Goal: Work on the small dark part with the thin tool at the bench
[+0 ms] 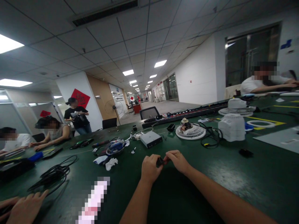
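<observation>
My left hand (150,168) is closed around a small black round part (159,162), one dark end of which shows beyond the fingers. My right hand (178,160) meets it from the other side, fingertips pinched at a small dark, reddish bit whose kind I cannot make out. Both hands are held just above the green table (201,189). A grey metal box drive (151,139) lies just beyond them. Past it to the right are a small black open box (171,127) and a white fan grille (190,132) with a motor on top.
White fan housings (231,127) and black cable (211,137) lie to the right, near a small black piece (246,152). Crumpled white paper (111,164) and coiled black cable (54,172) are left. Another person's hand (28,207) reaches in at lower left. A long black rail (187,113) spans the back.
</observation>
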A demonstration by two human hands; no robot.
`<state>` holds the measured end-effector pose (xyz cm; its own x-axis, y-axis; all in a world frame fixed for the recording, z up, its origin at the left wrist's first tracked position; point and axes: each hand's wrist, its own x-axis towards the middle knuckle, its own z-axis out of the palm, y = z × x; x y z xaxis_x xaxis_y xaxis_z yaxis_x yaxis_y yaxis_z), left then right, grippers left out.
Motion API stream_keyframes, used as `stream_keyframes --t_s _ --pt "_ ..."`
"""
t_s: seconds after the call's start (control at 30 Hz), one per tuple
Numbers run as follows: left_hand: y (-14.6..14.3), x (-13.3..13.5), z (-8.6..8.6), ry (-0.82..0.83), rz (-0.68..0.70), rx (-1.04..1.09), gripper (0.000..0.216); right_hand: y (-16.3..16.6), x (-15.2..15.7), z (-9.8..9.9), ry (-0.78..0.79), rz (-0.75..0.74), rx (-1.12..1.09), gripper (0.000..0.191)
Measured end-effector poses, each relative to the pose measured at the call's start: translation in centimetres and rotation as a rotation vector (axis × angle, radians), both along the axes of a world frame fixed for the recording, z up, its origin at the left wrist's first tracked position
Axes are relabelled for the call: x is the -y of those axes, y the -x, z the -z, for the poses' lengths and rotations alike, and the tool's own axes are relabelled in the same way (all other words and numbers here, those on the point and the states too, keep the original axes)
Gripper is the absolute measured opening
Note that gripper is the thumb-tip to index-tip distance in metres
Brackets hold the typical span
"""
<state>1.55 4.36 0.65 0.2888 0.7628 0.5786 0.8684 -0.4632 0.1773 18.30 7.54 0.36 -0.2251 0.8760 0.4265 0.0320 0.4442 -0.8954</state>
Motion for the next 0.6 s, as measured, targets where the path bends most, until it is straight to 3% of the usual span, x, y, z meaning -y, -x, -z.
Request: stream_keyframes --t_s 0.23,0.6 --pt "-0.01 -0.03 -0.03 0.000 -0.009 -0.014 0.023 0.33 0.33 -0.20 -0.025 0.061 0.025 0.037" --pt "0.05 0.39 -0.52 0.024 -0.026 -0.038 0.022 0.09 0.39 -0.52 -0.029 0.041 0.019 0.038"
